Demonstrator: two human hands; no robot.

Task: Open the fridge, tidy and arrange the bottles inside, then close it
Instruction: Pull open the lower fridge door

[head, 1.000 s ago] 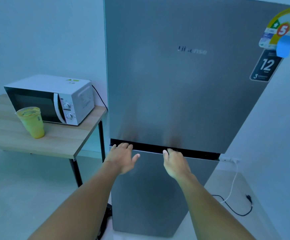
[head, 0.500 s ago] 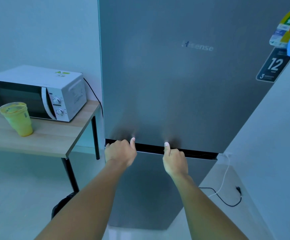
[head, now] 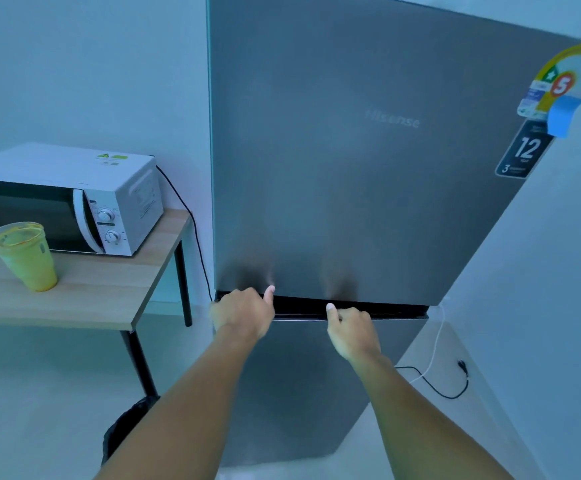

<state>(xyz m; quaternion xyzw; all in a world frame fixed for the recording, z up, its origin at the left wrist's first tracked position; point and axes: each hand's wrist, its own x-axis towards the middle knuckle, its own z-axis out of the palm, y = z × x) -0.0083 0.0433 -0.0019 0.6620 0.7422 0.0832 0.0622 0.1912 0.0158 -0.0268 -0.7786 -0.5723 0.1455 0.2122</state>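
At the left of the frame a cup (head: 25,258) and a microwave (head: 74,202) stand on the desk (head: 102,292). The fridge (head: 351,168) fills the centre, its doors closed. In the lower middle, the left hand (head: 244,315) and the right hand (head: 351,329) curl their fingers into the dark gap (head: 396,310) between the doors, thumbs up.

A plain home kitchen corner: a tall grey fridge (head: 351,168) stands against pale walls, and just beside it a white microwave (head: 74,202) sits at the back edge of a wooden table (head: 109,292), with a yellow-green cup (head: 25,258) in front.
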